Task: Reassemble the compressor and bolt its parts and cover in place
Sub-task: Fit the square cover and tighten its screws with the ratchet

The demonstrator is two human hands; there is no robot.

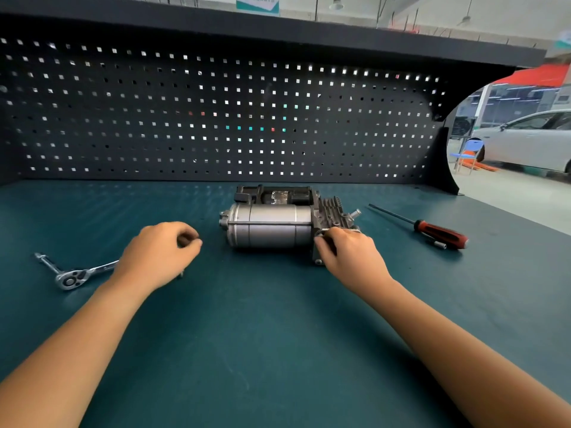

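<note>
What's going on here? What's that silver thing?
A person is putting a compressor together on a green bench. The right hand grips its finned end; the left hand hovers beside it, fingers curled, maybe pinching something small. A ratchet and a screwdriver lie untouched nearby.

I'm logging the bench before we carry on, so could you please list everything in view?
compressor: one, silver and black, middle of the mat
ratchet: one, silver, left, handle end hidden by the left wrist
screwdriver: one, red and black handle, right of the compressor
mat: one, teal, covering the bench
pegboard: one, black, behind the bench
car: one, white, far right background
left hand: one, fingers curled, left of the compressor, apart from it
right hand: one, gripping the compressor's right end
</note>
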